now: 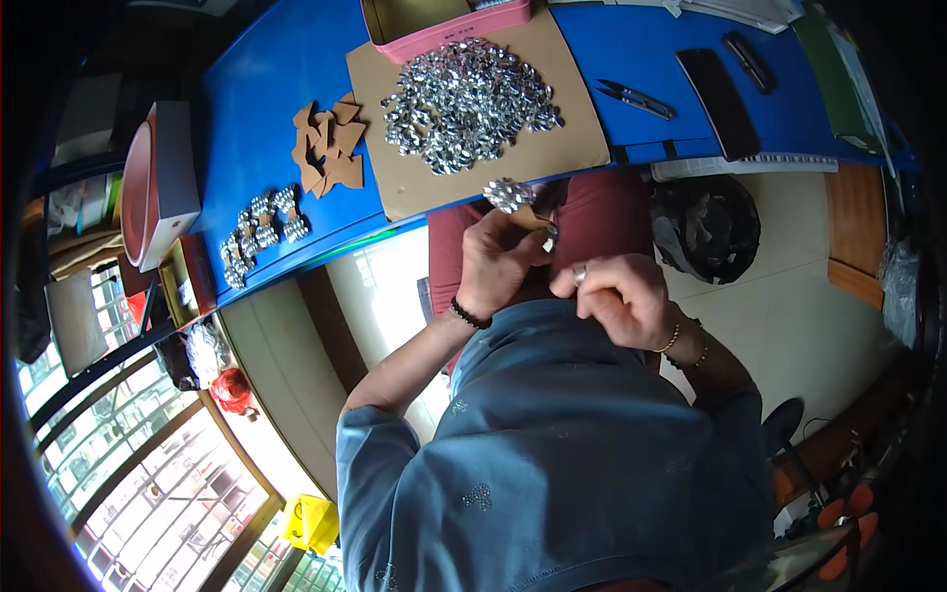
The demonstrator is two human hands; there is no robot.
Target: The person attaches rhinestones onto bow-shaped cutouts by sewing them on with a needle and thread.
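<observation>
My left hand [491, 264], a dark beaded bracelet at its wrist, pinches a small brown card piece [534, 219] over my lap, just off the table edge. A cluster of shiny silver beads [508, 194] sits at the card's far end, and a silver bit shows by my fingertips. Close by on the right, my right hand [623, 298] is closed with curled fingers, a ring on one of them. Whatever it may hold is too small to make out. Beyond both hands lies a heap of loose silver beads [469, 104] on a cardboard sheet [577, 138].
Brown card cut-outs [330, 148] lie left of the heap, with several beaded card pieces [261, 229] farther left. A pink tin [449, 37] stands behind. On the blue table's right are thread snips [636, 99], a phone [718, 104] and a dark pen-like object [748, 61]. A black bin [708, 232] stands below.
</observation>
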